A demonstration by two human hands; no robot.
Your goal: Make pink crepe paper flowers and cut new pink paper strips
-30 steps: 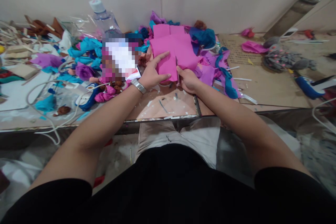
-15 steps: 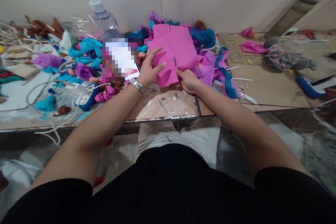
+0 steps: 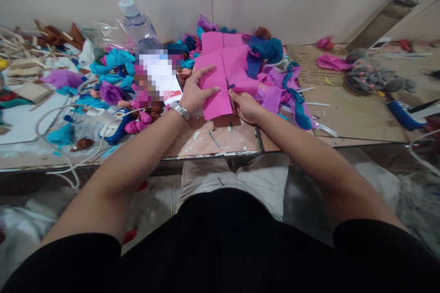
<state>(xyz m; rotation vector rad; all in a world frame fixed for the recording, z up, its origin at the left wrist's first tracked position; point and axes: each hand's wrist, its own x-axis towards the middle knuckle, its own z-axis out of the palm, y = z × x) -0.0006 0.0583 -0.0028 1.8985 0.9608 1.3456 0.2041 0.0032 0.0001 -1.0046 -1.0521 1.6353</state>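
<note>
A sheet of bright pink crepe paper (image 3: 215, 100) is held over the table edge area, with a long slit splitting its front part. My left hand (image 3: 195, 91) grips its left side, thumb and index finger spread on top, the other fingers hidden. At the slit's near end, my right hand (image 3: 246, 106) is closed on scissors, which the paper and fingers almost wholly hide. The right flap of the paper curls up beside the slit. More pink paper (image 3: 211, 41) lies just behind.
Crumpled teal, purple and brown paper (image 3: 63, 78) crowds the table. A phone (image 3: 173, 94) and a clear bottle (image 3: 139, 27) stand left of the sheet. A white cable (image 3: 41, 116) trails over the front edge. Cardboard (image 3: 364, 121) and a grey bundle (image 3: 371, 78) lie right.
The slit has lengthened and its two sides have parted. The dark blade seen on the paper before is now mostly hidden. The left strip has shifted slightly toward me.
</note>
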